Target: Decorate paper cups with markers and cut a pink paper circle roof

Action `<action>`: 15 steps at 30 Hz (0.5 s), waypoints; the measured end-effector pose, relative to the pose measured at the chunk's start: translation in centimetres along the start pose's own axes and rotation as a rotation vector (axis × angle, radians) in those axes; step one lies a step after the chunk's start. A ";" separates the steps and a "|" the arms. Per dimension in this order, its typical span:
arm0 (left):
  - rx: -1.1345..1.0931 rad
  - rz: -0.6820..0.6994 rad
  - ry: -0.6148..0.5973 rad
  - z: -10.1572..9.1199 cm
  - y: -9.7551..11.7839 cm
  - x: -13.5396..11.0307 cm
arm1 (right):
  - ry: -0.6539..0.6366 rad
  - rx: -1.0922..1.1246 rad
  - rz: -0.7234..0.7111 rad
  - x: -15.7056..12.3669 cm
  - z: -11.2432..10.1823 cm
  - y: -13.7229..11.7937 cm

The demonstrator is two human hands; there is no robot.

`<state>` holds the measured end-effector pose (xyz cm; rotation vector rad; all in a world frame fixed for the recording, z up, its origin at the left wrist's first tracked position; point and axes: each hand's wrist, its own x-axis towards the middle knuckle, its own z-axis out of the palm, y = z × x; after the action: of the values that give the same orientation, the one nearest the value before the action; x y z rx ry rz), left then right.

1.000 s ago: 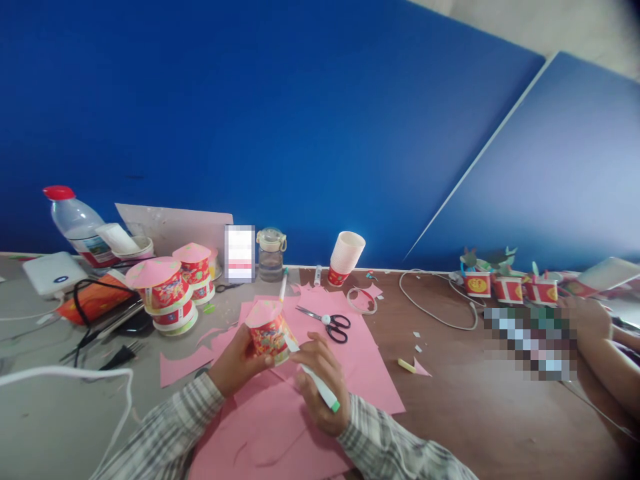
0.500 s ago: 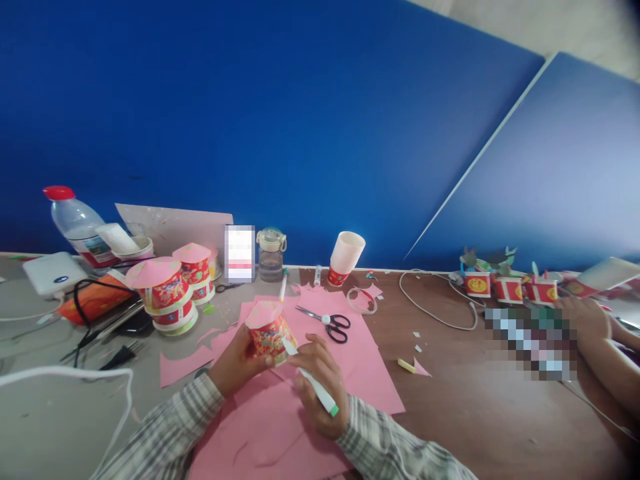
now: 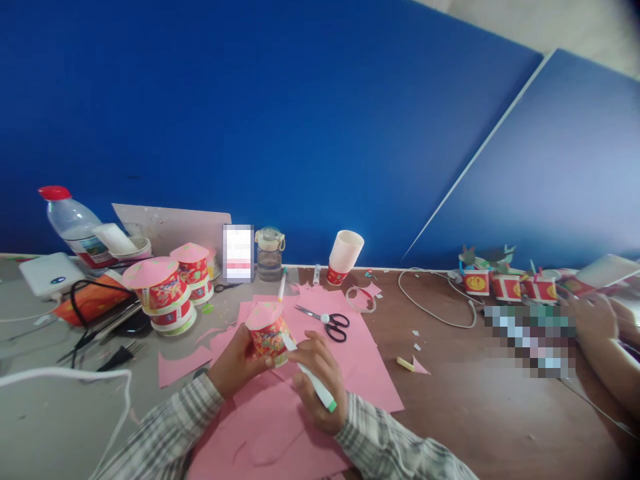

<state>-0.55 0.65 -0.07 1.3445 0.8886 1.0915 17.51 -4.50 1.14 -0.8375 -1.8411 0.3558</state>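
My left hand is closed round a red patterned paper cup, which is tilted and topped with a shallow pink paper cone. A white marker with a green end lies in the grip of my right hand. Its far end points at the cup's right side; whether it touches there I cannot tell. Pink paper sheets are spread under both hands. Black-handled scissors rest on the paper just beyond my right hand, blades pointing left.
Cone-topped stacked cups stand left, near a bottle and black cables. A water jar and nested paper cups stand at the blue partition. A yellow stick lies right. Another person's hands are at far right, by decorated cups.
My hands, the cup and the marker keep nearly the same pose. The whole view has shifted very slightly. At far right, the other person's hands have moved a little.
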 end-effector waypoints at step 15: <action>-0.025 0.002 0.007 0.1 0.2 0.0 | -0.017 -0.016 -0.018 -0.2 0.1 0.0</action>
<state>-0.50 0.63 0.13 1.3218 0.8758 1.1068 17.45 -4.65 0.97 -0.8307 -1.8685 0.3380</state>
